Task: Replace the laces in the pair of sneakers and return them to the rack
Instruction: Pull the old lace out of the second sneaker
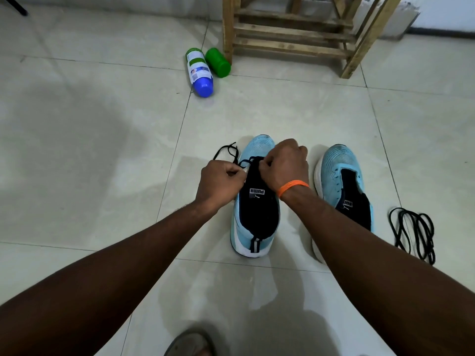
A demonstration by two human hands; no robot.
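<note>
— What are the hands doing?
— The left hand (221, 181) and right hand (284, 167) are both closed, pinching a black lace (229, 153) over the left sneaker's (257, 222) tongue.
— And the rest?
— The right sneaker (343, 181) stands just beside it, unlaced; a spare black lace (413, 233) lies coiled on the tiled floor (102, 150). The wooden rack (295, 32) stands beyond, with two bottles (205, 69) beside it.

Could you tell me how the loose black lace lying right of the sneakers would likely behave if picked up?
The loose black lace lies in slack loops, so it probably droops limply. It looks thin and light, and its overlapping loops may well tangle.
</note>
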